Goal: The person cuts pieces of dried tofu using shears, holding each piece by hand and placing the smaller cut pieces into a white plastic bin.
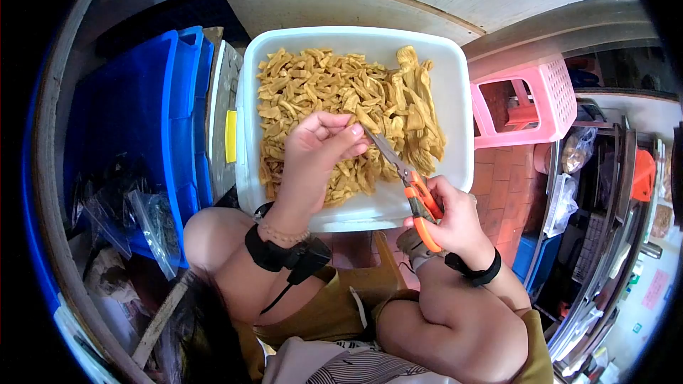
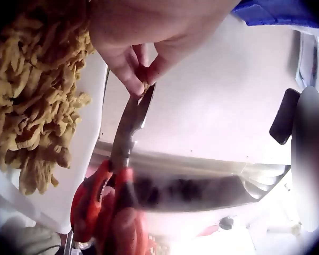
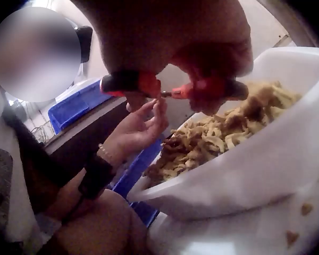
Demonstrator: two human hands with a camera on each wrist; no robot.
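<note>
My left hand (image 1: pixel 313 160) pinches a small yellow-brown strip (image 1: pixel 365 121) between thumb and fingers, over a white plastic tub (image 1: pixel 356 33). In my right hand (image 1: pixel 461 219) I grip orange-and-black-handled scissors (image 1: pixel 425 203), with fingers round the handles. The blades (image 2: pixel 130 122) point at the left fingertips and meet the strip there; in the left wrist view they look nearly closed. Many short cut pieces (image 1: pixel 306 89) fill the left and middle of the tub. Longer, uncut strips (image 1: pixel 416 107) lie along its right side.
Blue crates (image 1: pixel 186 114) stand to the left, with clear plastic bags (image 1: pixel 153 224) in front. A pink plastic stool (image 1: pixel 551 103) is right of the tub, on red floor tiles (image 1: pixel 501 178). Cluttered shelves (image 1: pixel 605 192) line the far right. My knees are close below the tub.
</note>
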